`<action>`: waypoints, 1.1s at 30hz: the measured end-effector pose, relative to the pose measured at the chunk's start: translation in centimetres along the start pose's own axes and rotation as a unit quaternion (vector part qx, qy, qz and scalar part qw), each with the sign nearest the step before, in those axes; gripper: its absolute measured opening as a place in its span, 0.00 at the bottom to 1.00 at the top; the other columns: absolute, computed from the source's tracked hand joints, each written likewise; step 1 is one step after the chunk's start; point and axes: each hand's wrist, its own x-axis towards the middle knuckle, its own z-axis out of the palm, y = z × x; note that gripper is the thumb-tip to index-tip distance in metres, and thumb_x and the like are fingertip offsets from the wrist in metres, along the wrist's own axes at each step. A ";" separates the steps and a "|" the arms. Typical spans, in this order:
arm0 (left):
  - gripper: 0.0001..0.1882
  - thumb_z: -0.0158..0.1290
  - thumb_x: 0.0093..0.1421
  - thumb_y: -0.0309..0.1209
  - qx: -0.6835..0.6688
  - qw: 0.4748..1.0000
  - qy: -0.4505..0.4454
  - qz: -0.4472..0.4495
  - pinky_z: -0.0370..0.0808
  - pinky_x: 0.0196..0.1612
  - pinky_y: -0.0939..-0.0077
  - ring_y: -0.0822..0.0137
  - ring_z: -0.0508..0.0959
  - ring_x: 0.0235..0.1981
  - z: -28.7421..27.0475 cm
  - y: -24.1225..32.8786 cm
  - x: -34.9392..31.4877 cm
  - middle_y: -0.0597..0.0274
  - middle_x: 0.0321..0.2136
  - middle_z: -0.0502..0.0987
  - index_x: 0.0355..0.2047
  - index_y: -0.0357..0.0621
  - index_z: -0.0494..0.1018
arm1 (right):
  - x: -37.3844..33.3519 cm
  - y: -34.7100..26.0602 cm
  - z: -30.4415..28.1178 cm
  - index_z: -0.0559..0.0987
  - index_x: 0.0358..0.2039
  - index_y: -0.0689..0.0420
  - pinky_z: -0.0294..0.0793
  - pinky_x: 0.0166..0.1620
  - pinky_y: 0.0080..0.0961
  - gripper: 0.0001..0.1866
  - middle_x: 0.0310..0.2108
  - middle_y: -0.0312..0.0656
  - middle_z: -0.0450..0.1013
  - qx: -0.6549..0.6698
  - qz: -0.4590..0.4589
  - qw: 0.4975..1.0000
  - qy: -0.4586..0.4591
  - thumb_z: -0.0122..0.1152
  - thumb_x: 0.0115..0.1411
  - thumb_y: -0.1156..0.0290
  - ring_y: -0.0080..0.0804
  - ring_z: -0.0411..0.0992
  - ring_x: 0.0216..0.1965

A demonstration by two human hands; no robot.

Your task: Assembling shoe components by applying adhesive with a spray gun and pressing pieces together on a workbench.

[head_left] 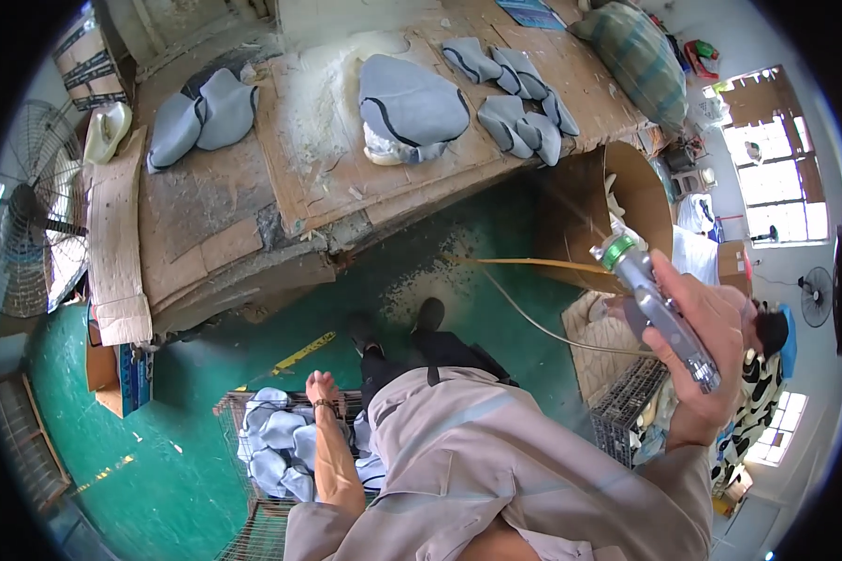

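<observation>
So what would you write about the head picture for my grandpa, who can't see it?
A person's right hand grips a metal tool with a green ring, while the left hand is beside a wire basket of grey cloth pieces. More grey pieces lie on a messy table above a green floor.

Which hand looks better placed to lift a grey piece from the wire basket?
Probably the left hand: it's near the wire basket, with nothing visibly held. The right hand is farther off, gripping a metal tool.

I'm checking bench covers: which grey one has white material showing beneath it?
The large middle grey cover; the left covers and right covers show none underneath.
</observation>
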 end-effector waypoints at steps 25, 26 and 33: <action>0.28 0.57 0.69 0.46 0.053 0.975 -0.045 0.209 0.80 0.44 0.71 0.67 0.82 0.46 19.3 15.3 -6.8 0.58 0.47 0.83 0.63 0.44 0.70 | -7.8 1.2 2.4 0.77 0.59 0.69 0.69 0.23 0.24 0.34 0.25 0.42 0.74 0.002 -0.181 0.983 -0.023 0.69 0.47 0.79 0.29 0.72 0.21; 0.28 0.57 0.69 0.46 0.060 0.975 -0.043 0.212 0.80 0.44 0.71 0.67 0.82 0.46 20.6 16.5 -7.2 0.58 0.47 0.83 0.63 0.44 0.70 | -8.0 1.9 2.2 0.76 0.59 0.69 0.70 0.23 0.25 0.33 0.26 0.43 0.75 0.006 -0.165 0.986 -0.013 0.69 0.49 0.79 0.31 0.73 0.22; 0.20 0.59 0.67 0.42 0.190 0.800 -0.043 0.567 0.75 0.49 0.70 0.63 0.78 0.44 37.2 31.0 -12.8 0.59 0.46 0.82 0.53 0.43 0.79 | -7.5 9.7 0.8 0.77 0.59 0.68 0.72 0.25 0.26 0.32 0.27 0.44 0.77 0.052 -0.127 0.990 -0.018 0.68 0.50 0.80 0.32 0.73 0.23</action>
